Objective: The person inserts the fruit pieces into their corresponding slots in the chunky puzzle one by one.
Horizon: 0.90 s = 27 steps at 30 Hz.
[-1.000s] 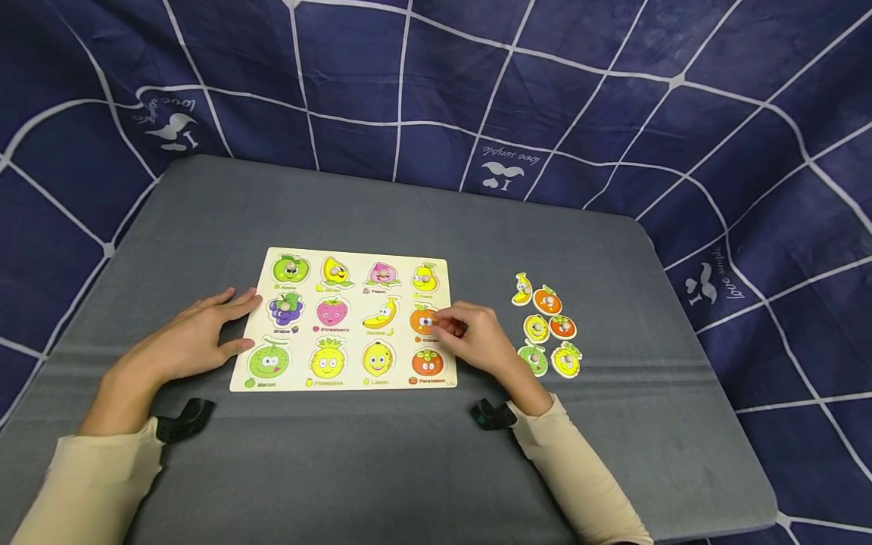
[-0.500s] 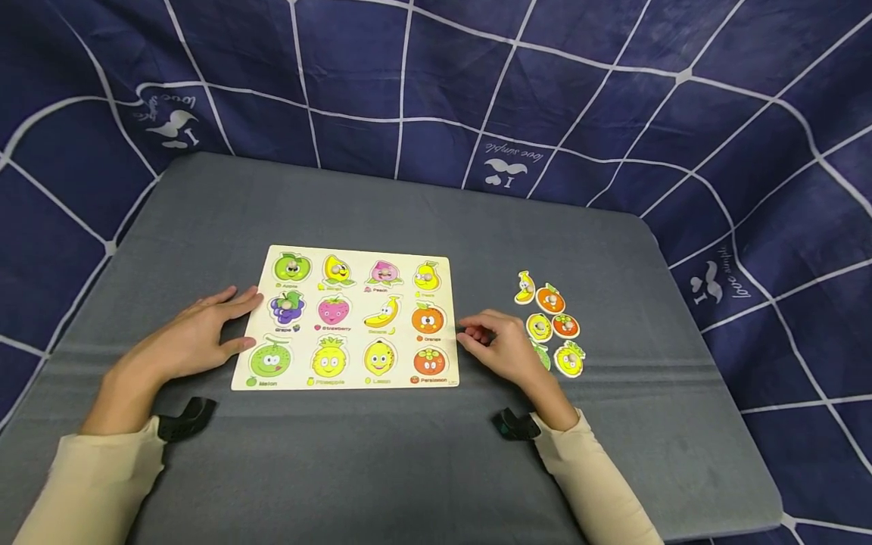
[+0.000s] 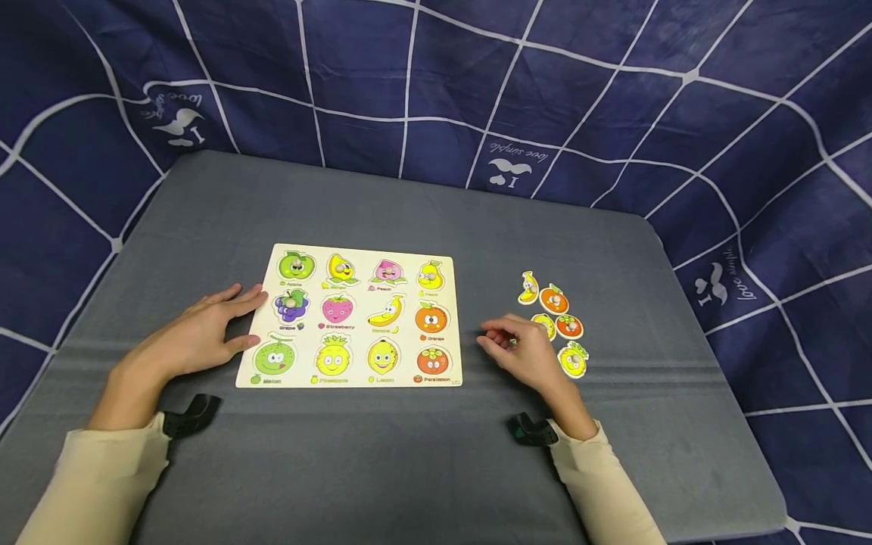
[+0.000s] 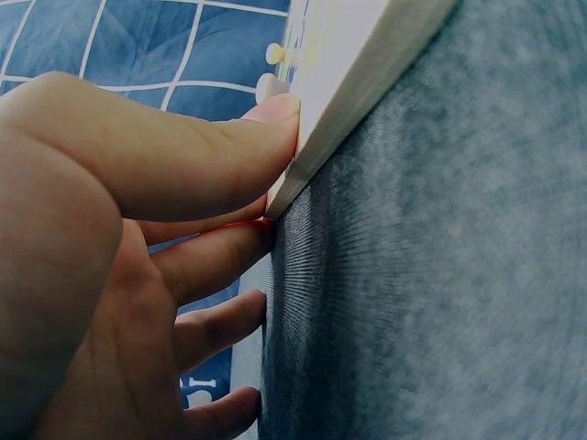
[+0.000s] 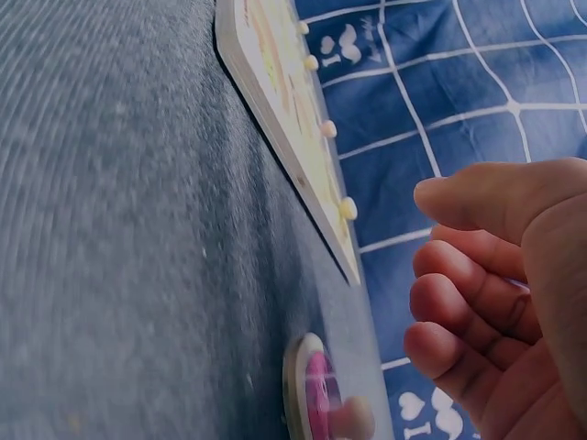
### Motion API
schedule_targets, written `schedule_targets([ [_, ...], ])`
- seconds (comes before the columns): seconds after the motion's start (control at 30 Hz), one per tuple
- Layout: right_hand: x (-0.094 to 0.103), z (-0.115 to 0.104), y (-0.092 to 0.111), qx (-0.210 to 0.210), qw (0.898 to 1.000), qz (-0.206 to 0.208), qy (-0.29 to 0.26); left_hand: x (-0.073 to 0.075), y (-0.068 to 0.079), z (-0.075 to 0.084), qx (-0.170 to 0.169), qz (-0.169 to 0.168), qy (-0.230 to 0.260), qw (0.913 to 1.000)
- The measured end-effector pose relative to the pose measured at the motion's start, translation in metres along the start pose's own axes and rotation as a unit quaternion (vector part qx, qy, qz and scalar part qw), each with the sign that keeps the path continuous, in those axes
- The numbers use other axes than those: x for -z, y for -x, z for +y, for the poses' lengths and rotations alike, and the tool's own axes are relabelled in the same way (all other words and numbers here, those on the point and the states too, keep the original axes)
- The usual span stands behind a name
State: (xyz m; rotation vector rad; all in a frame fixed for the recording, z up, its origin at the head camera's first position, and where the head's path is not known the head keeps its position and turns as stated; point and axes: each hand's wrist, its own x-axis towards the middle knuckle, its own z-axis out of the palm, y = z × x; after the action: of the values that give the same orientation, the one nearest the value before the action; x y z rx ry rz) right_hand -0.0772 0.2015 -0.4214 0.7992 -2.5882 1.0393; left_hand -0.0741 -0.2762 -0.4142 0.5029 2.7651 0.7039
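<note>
My left hand [image 3: 194, 333] rests at the left edge of a wooden fruit puzzle board [image 3: 410, 297], fingers extended. In the left wrist view its thumb [image 4: 220, 165] lies on the board's corner. The apple, mango, peach, pear and grape pictures on the board bear knobs. My right hand [image 3: 527, 352] is over the cloth right of the board, beside the loose pieces, fingers loosely bent and holding nothing. Below it in the right wrist view lies a pink-edged puzzle piece [image 5: 316, 390] with a round knob; in the head view the hand hides this piece.
Right of the board lie loose knobbed pieces: a banana [image 3: 528, 288], an orange [image 3: 554, 300], a persimmon [image 3: 569, 327], a pineapple [image 3: 573, 360] and a partly covered lemon [image 3: 545, 324]. A grey cloth [image 3: 354, 454] covers the table; a blue checked curtain [image 3: 436, 83] hangs behind.
My right hand has moved from over the orange picture off the board to the right, and now overlaps the melon and lemon pieces. My left hand has stayed at the board's edge.
</note>
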Motion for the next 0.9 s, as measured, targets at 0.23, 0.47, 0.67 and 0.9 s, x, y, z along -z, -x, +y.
schedule_targets([
  [0.23, 0.009, 0.002, 0.007, -0.008, 1.0, 0.009, 0.007, 0.0, 0.0, 0.001, 0.002, -0.002, -0.002, 1.0],
  [0.47, 0.017, 0.007, 0.015, -0.006, 1.0, 0.015, 0.018, 0.001, 0.0, 0.001, 0.009, -0.008, 0.0, 0.9999],
  [0.67, 0.022, 0.014, 0.023, -0.02, 1.0, 0.011, 0.014, 0.001, 0.0, 0.001, 0.007, -0.005, -0.001, 1.0],
  [0.9, 0.024, 0.02, 0.029, -0.032, 0.999, -0.001, 0.014, 0.001, -0.001, 0.001, 0.009, -0.008, 0.003, 0.9999],
])
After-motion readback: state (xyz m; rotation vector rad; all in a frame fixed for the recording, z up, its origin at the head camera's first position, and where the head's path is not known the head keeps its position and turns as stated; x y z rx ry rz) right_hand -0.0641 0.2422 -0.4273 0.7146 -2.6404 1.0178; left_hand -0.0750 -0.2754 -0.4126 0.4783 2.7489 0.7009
